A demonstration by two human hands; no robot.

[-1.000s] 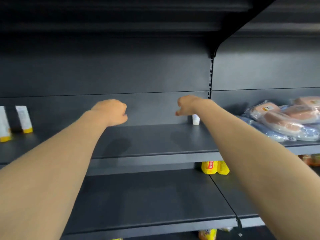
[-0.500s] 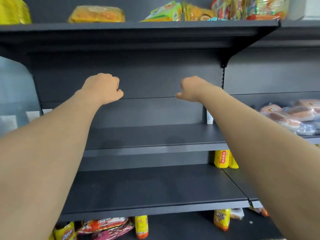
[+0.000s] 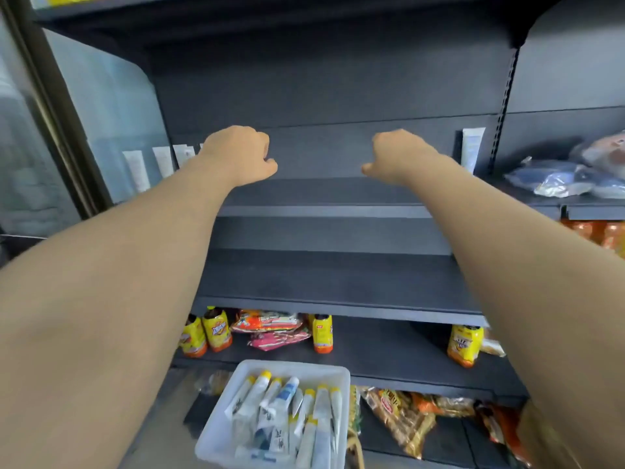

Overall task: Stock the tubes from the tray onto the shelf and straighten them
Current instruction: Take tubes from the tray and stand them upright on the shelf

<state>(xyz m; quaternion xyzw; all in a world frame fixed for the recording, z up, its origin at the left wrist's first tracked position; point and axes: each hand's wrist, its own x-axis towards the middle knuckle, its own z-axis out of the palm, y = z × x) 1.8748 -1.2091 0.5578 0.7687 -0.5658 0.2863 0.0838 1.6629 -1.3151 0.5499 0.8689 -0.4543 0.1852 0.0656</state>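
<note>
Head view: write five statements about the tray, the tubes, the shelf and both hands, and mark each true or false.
1. The white tray holds several tubes. True.
2. The left hand grips a tube. False: its fingers are curled but hold nothing.
3. A white tube stands at the right end of the shelf. True.
4. Tubes fill the middle of the shelf, between the hands. False: the standing tubes show only near its left end, plus the one at the right end.
5. The right hand reaches into the tray. False: it is raised at shelf height, well above the tray, and holds nothing.
</note>
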